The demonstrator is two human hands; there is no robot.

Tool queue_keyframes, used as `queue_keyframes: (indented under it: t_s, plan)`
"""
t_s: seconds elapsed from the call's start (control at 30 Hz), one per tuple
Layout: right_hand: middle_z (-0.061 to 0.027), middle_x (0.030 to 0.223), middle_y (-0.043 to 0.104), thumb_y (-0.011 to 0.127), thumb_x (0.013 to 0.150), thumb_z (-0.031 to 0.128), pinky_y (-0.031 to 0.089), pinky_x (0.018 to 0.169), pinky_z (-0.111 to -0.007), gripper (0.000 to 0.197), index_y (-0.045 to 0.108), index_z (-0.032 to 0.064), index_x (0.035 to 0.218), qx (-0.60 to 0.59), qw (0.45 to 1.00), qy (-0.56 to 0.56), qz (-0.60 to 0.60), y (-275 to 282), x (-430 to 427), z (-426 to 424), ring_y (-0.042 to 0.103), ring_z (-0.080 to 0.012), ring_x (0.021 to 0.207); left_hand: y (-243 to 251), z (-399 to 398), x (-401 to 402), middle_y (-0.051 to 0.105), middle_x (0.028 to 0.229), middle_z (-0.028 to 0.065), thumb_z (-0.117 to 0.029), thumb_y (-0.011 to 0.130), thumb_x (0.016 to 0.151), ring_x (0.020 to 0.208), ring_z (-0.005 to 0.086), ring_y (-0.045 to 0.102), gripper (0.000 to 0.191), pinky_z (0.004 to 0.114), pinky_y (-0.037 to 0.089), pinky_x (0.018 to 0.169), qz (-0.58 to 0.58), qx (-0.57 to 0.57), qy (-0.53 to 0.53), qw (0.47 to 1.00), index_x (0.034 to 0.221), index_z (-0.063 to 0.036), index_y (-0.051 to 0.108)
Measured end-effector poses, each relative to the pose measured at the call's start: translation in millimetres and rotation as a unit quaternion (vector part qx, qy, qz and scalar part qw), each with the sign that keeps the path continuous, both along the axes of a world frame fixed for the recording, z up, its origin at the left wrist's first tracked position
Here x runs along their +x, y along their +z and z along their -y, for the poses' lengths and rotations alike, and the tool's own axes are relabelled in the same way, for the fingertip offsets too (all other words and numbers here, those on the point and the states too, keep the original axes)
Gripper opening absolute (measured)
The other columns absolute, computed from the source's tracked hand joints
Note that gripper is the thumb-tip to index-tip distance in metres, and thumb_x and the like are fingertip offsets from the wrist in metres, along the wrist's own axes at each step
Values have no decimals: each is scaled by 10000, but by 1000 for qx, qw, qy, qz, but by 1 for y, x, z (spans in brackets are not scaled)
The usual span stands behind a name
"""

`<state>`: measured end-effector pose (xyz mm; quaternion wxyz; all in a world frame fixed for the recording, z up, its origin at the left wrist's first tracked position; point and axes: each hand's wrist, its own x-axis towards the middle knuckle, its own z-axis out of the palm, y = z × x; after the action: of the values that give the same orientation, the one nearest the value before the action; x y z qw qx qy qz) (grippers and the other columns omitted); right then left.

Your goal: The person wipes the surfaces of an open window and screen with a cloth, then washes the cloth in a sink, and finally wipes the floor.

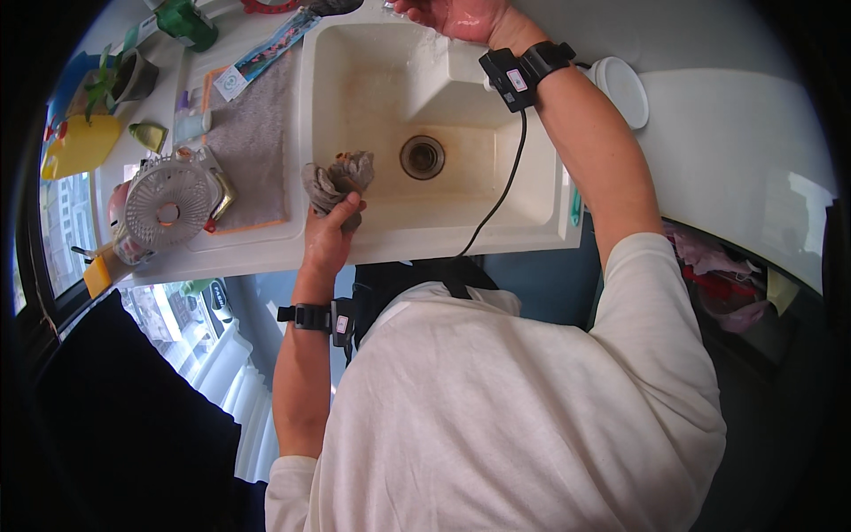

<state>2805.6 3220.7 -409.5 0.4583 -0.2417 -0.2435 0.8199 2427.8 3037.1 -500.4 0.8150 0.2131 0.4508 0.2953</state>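
My left hand (328, 234) grips a crumpled, wet grey-brown cloth (324, 187) at the sink's left rim. The cloth bunches up above my thumb, partly over the basin. At the far edge of the sink, my right hand (465, 18) is turned with its wet palm showing and nothing visible in it. Its fingers point left beside a shiny metal piece, probably part of the tap, cut off by the picture's top. Between my hands lies the off-white sink basin (372, 73), brownish in places, with a round metal drain (423, 157).
A grey mat with orange edging (256, 153) lies left of the basin. Beyond it stand a small white fan (169, 193), a yellow jug (83, 147), a potted plant (129, 76) and a green container (186, 25). A black cable (508, 193) hangs from my right wrist across the sink.
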Motion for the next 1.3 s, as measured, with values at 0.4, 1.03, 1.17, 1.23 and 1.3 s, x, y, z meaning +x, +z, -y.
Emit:
queue_keyframes:
  t_s: [0.4,1.03,1.17,1.23,1.3]
  plan:
    - [-180,1085,753,451,1062,306,608,894,-433,430,689,-39,1157,-65,987,0,145,11,9,34,738,-316,1007,-2,1,-5,658,1095,39,-147,819,868,976,202,637,419,330,504,838,-2,-9,4,1000,1233,-86,621]
    - [-207,1074,734,453,1051,246,592,958,-439,375,668,-57,1099,-92,992,54,65,23,-9,33,721,-354,1015,-6,2,-3,654,1163,45,-107,806,875,1004,213,639,460,360,512,906,1,-15,27,1000,1286,-86,600]
    - [-141,1132,746,511,1044,348,574,965,-351,439,705,-17,1191,-73,907,249,333,33,-12,102,729,-233,1035,-13,6,-10,646,1194,49,-152,766,919,1063,214,628,472,345,507,928,4,19,20,1000,1344,-86,573]
    - [-105,1019,754,524,1022,293,607,861,-340,375,739,-5,1096,-101,806,336,477,28,-8,136,743,-234,927,-11,5,-7,646,1186,44,-126,783,899,1048,213,627,464,354,509,922,7,5,23,1000,1317,-82,586]
    - [-102,931,744,558,981,270,579,776,-309,333,753,10,1055,-101,724,374,571,-2,11,172,718,-204,834,-8,2,-4,645,1178,39,-100,799,879,1033,211,627,457,363,511,917,11,-10,20,1000,1289,-77,599]
